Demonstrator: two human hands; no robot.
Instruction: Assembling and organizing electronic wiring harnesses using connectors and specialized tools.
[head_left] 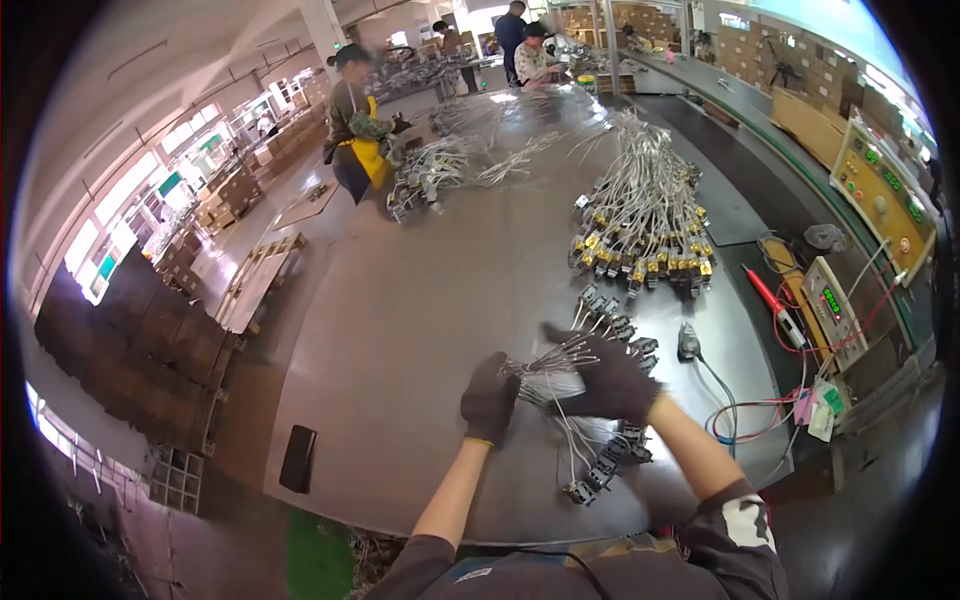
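Both my hands wear dark gloves over a grey metal table (390, 330). My left hand (489, 400) is closed around one end of a bundle of silvery wires (545, 387). Across the other side of that bundle lies my right hand (615, 382), its fingers curled over the wires; some of its fingertips are hidden. Black connectors hang on the wire ends, some at the near side (605, 465) of my right hand and others beyond it (600, 305).
Farther off lies a large heap of wires with yellow-marked connectors (650, 225). To the right are a grey plug (688, 342) with a cable, a red probe (768, 298) and a meter (838, 312). A flat black object (297, 458) lies left. A co-worker (355, 125) stands at the far left.
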